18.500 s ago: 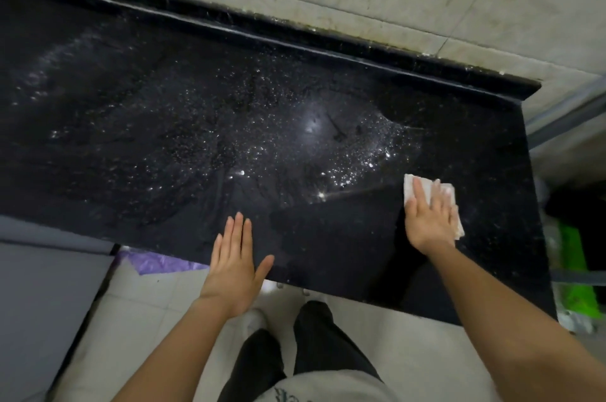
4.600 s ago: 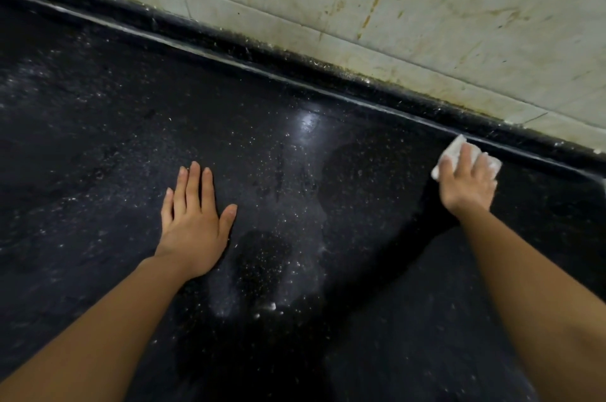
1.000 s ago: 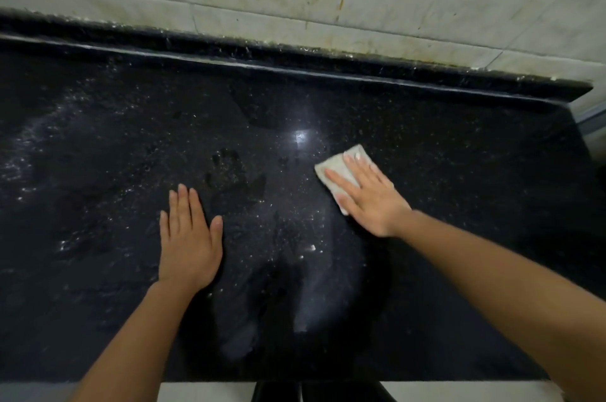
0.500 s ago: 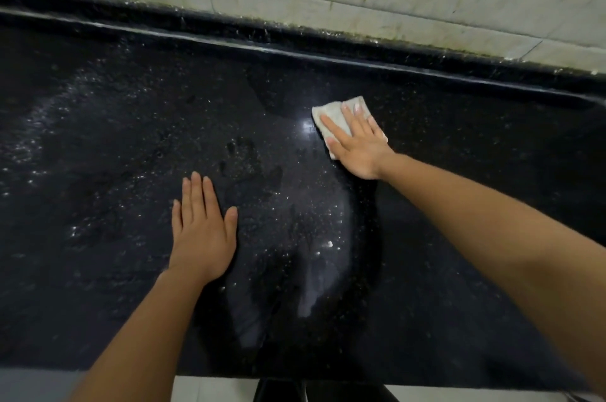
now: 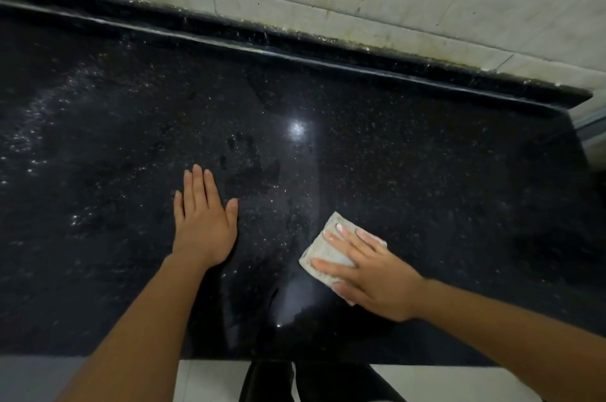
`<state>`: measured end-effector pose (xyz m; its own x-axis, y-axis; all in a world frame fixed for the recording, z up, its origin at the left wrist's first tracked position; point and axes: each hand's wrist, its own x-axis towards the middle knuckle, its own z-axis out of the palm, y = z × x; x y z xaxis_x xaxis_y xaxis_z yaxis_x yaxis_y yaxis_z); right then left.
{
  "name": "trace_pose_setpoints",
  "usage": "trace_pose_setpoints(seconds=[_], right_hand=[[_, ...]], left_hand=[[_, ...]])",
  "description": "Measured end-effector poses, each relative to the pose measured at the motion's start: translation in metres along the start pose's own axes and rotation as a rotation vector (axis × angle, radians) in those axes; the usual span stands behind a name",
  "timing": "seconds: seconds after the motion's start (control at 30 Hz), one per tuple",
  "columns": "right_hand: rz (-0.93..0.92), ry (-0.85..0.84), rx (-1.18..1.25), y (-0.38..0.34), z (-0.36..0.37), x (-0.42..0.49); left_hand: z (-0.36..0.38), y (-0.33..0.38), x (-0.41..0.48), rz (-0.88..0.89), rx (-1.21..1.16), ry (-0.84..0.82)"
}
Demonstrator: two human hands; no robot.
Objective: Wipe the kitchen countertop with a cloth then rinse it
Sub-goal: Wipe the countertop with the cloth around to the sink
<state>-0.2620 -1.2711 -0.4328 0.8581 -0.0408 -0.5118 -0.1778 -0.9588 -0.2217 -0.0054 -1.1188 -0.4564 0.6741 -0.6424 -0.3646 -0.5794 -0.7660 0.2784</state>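
Pressing down, right grip (image 5: 380, 283) atop cloth (image 5: 325, 252), countertop (image 5: 426, 155)

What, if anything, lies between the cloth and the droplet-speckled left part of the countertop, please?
Only the left hand, resting flat on the countertop, lies between the cloth under the right hand and that speckled stretch; nothing else visible is in the way.

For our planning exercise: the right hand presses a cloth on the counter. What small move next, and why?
Probably slide the cloth leftward under the right hand: bright droplets speckle the left of the counter, beyond the flat left hand, while its right side looks clear.
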Motion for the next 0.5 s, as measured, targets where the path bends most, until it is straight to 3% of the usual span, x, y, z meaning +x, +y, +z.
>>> trace_pose_setpoints(seconds=[0.1, 0.3, 0.5], right_hand=[[-0.002, 0.031, -0.039, 0.029, -0.026, 0.031], [0.249, 0.176, 0.02, 0.08, -0.087, 0.124], [0.502, 0.143, 0.189, 0.104, -0.136, 0.201]], left_hand=[[0.001, -0.001, 0.0, 0.002, -0.013, 0.0], [0.002, -0.003, 0.003, 0.0, -0.011, 0.009], [0.004, -0.003, 0.003, -0.011, -0.014, 0.033]])
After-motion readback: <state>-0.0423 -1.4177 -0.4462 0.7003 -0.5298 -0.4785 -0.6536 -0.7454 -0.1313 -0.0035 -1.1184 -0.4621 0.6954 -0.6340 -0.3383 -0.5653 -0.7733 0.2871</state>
